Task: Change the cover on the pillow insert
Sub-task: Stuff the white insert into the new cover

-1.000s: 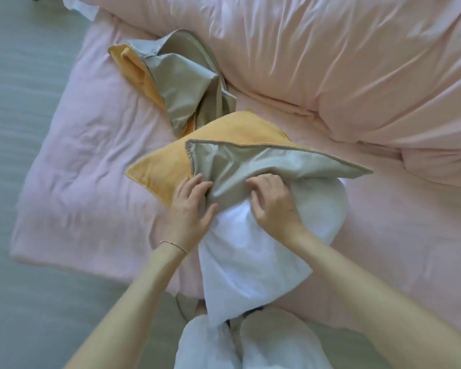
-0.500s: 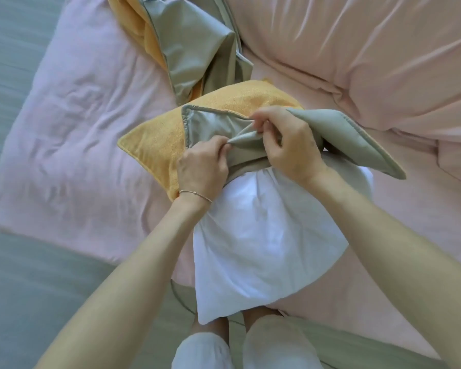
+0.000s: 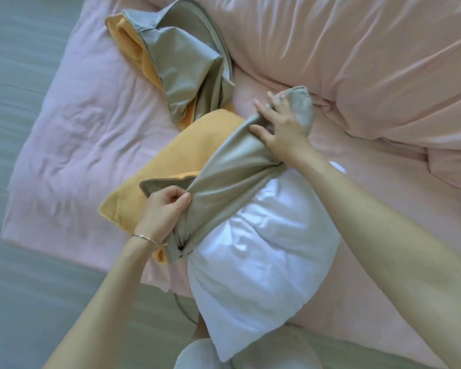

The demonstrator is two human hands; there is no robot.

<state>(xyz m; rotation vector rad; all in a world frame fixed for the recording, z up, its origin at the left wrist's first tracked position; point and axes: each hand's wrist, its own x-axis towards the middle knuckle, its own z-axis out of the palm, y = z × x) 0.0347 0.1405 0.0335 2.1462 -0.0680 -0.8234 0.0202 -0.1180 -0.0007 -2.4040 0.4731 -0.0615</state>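
Two hands grip grey-and-yellow fabric cover [image 3: 232, 179]: left hand [image 3: 163, 209] bunches near edge, right hand [image 3: 282, 123] clutches far corner. White pillow insert [image 3: 258, 259] half-sheathed, on pink bed [image 3: 72, 134].

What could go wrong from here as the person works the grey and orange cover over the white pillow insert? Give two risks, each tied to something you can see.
1. The left hand and right hand grip the cover bunched and stretched taut across the white insert; hard pulling might strain its edge.
2. Most of the insert hangs off the bed edge towards the person; it could slide floorwards.
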